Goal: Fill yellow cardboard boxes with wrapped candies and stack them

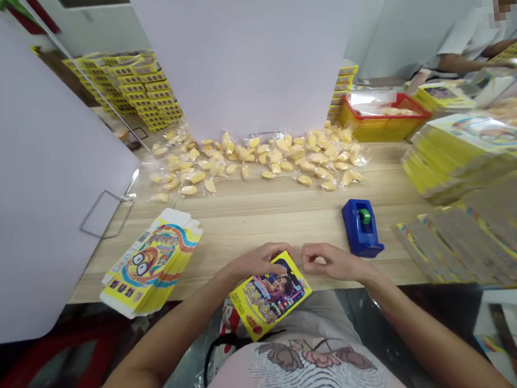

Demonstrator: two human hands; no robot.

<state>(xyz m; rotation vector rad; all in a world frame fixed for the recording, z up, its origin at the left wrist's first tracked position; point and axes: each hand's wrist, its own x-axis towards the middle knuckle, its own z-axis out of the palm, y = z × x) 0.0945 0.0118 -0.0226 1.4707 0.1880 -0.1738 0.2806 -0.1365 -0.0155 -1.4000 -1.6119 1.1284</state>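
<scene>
My left hand [258, 262] grips the top edge of a small yellow printed carton [268, 297], held low over the front edge of the wooden table [252, 219]. My right hand [331, 261] sits just right of the carton with curled fingers, and nothing shows in it. A flattened yellow carton with a cartoon face [150, 262] lies to the left of my hands. Beyond them, a blue tape dispenser [361, 228] with green tape stands on the right. A wide spread of clear-wrapped yellow pieces [255, 158] covers the far side of the table.
Piles of flat printed cartons [469, 155] fill the table's right side. A yellow basket with a red rim [383, 118] stands at the back. White partition panels [249, 48] rise behind the table. A co-worker's arm [465, 63] reaches across at top right, and stacked yellow cartons [133, 84] stand far back.
</scene>
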